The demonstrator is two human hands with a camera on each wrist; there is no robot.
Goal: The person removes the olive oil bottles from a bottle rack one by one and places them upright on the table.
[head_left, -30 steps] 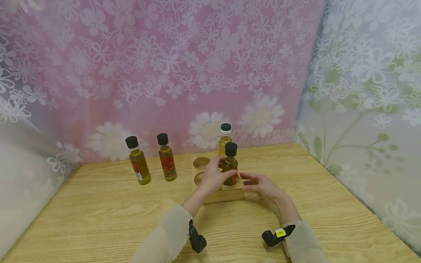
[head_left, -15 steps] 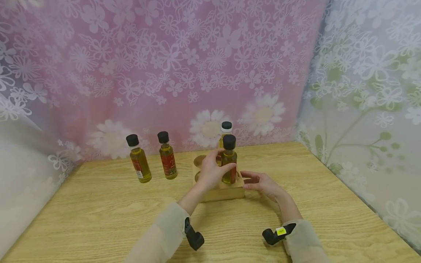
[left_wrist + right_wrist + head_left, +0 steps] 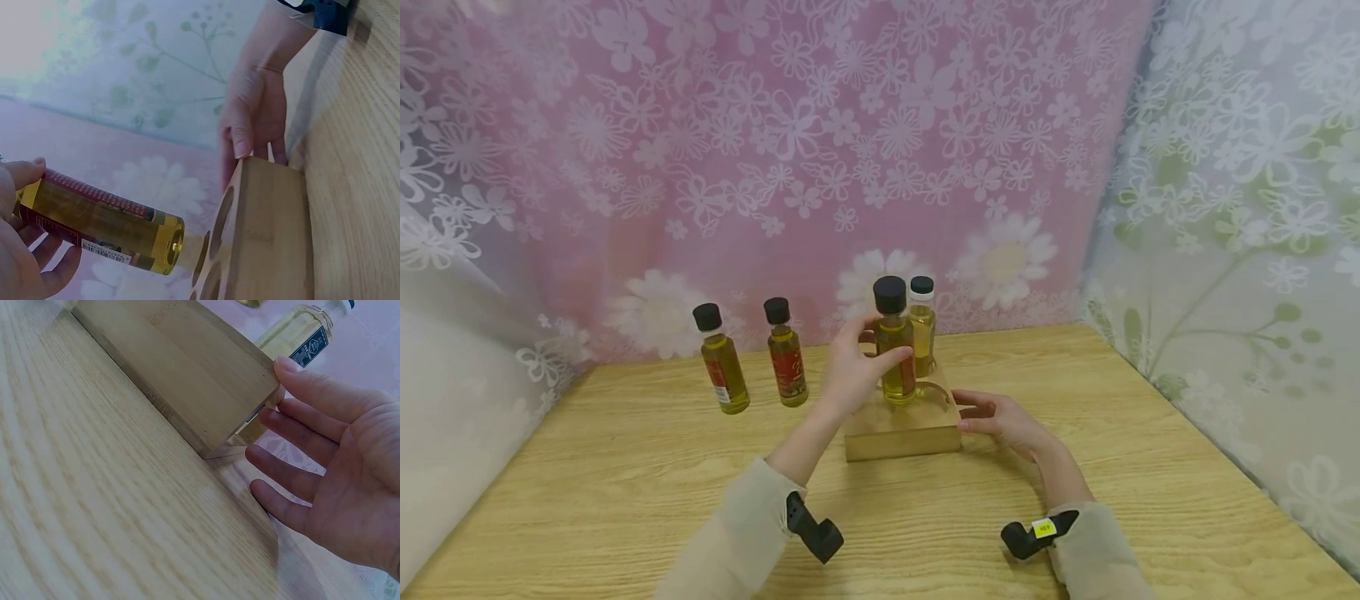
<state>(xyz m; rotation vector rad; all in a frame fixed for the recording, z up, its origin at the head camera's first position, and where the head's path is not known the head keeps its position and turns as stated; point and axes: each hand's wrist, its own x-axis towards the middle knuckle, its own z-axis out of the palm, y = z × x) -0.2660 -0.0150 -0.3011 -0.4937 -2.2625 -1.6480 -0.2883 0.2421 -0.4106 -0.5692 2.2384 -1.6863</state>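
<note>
My left hand [image 3: 852, 371] grips an oil bottle [image 3: 891, 335] with a black cap and red label, thumb on one side and fingers round the other. In the left wrist view the bottle's base [image 3: 167, 244] is out of the holes and apart from the wooden bottle holder [image 3: 272, 225]. At the holder's right front corner, my right hand [image 3: 1006, 425] rests its thumb; in the right wrist view its fingers [image 3: 294, 431] extend loosely along the side. A clear-glass bottle of pale oil [image 3: 922, 333] with a white collar stands in the holder's back right hole.
To the left of the holder, two more red-labelled oil bottles, one nearer [image 3: 788, 367] and one farther left [image 3: 724, 375], stand on the wooden table [image 3: 625, 483]. A floral curtain [image 3: 820, 167] hangs behind the table, another [image 3: 1240, 275] along the right.
My left hand has lifted the red-labelled bottle up out of the holder's front right hole and moved it left. The right hand has stayed at the holder's corner.
</note>
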